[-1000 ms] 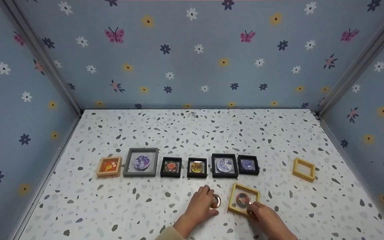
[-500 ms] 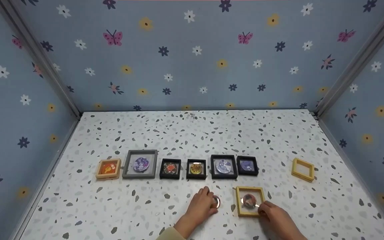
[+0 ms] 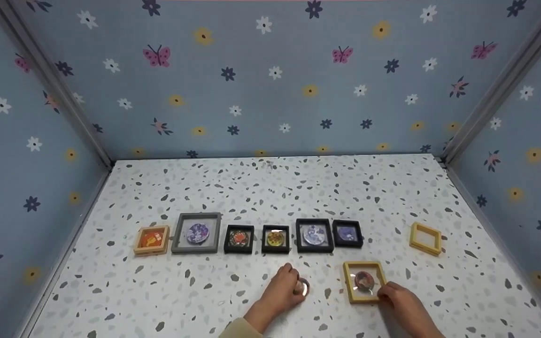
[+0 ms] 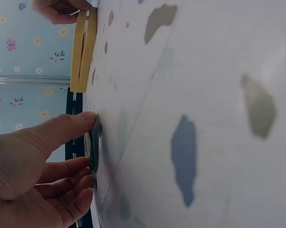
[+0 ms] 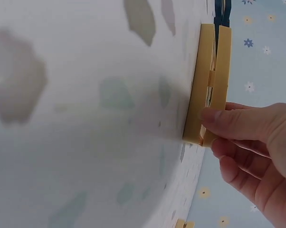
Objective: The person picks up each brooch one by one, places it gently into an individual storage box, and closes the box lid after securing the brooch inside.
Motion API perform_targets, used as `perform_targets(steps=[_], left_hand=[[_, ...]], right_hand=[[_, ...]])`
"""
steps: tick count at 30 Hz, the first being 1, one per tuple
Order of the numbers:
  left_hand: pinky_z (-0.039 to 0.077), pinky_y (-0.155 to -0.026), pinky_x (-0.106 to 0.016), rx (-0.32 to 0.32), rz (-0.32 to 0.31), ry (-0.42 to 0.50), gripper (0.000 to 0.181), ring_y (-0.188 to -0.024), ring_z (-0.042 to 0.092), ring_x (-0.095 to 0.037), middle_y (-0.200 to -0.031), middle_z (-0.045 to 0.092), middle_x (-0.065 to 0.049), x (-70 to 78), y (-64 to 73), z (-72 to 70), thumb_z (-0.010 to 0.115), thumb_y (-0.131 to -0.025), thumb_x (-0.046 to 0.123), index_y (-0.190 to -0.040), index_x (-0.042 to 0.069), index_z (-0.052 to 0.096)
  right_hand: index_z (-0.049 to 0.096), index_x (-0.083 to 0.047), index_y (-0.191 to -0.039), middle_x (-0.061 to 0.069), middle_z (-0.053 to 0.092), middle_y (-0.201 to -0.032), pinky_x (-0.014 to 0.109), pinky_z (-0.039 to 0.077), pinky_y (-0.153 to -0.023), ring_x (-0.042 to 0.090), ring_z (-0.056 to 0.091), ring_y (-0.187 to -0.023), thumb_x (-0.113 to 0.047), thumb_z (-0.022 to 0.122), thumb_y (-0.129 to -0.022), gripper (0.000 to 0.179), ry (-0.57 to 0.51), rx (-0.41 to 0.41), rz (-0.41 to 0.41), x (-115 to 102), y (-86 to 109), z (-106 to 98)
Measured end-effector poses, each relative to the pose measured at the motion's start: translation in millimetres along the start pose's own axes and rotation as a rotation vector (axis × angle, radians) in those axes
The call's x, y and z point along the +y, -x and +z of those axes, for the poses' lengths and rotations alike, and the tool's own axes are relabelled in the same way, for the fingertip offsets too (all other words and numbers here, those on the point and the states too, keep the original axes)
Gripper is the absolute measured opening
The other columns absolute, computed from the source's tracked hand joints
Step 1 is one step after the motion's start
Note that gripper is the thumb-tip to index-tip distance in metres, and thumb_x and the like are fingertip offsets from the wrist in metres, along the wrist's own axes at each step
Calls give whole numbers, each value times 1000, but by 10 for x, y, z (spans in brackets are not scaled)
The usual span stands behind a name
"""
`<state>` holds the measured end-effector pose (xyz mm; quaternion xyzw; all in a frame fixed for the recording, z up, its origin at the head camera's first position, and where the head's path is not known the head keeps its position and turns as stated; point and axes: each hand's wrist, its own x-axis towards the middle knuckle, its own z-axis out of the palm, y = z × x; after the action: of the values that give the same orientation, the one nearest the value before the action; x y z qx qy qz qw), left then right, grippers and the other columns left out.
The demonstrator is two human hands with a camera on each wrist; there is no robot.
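A square yellow display frame (image 3: 348,284) with clear film lies at the right front, holding a round red badge (image 3: 364,280). My right hand (image 3: 409,305) grips its lower right corner. In the right wrist view, the thumb presses the side of the frame (image 5: 200,85), where a narrow gap shows between its two halves. My left hand (image 3: 277,293) pinches a shiny round badge (image 3: 304,287) on the table, thumb at one edge and fingertips at the other. In the left wrist view that badge (image 4: 94,147) is seen edge-on, its face hidden.
Behind the hands runs a row of framed badges: an orange frame (image 3: 137,244), a grey frame (image 3: 175,234) and several black frames (image 3: 227,241). A smaller yellow frame (image 3: 432,249) without a badge lies at the right. Flowered walls (image 3: 270,94) enclose the speckled table (image 3: 270,188).
My right hand has moved the yellow frame to the right and turned it straighter. The left hand stays in place, its thumb now closer in against the round badge.
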<state>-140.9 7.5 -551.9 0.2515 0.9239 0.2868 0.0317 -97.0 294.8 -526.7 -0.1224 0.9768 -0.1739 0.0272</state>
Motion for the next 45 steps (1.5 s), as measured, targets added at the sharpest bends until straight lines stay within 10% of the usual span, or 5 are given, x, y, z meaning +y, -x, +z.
perform_targets(steps=[5, 20, 45], left_hand=[[43, -68, -28, -19, -16, 33, 34, -76, 44, -15, -81, 41, 0, -7, 21, -16, 75, -63, 16, -84, 3, 53], [42, -68, -27, 103, 70, 37, 31, -73, 43, -14, -80, 41, 1, -31, 181, -109, 73, -65, 14, -84, 3, 52], [45, -74, -29, 136, -61, 161, 36, -83, 48, -13, -91, 46, 0, -102, 469, -387, 74, -67, 12, -96, 6, 53]], right_hand=[[64, -10, -78, -4, 54, -74, 29, 47, -65, 12, 55, -69, 8, 62, -73, 19, -3, -56, 138, 56, -20, -29], [65, -7, -81, 4, 57, -76, 33, 47, -66, 16, 56, -74, 6, 60, -76, 15, 1, -80, 181, 333, -107, -163], [65, -2, -82, 3, 58, -76, 35, 46, -64, 19, 56, -72, 7, 65, -71, 14, 20, 55, 62, 722, -437, -279]])
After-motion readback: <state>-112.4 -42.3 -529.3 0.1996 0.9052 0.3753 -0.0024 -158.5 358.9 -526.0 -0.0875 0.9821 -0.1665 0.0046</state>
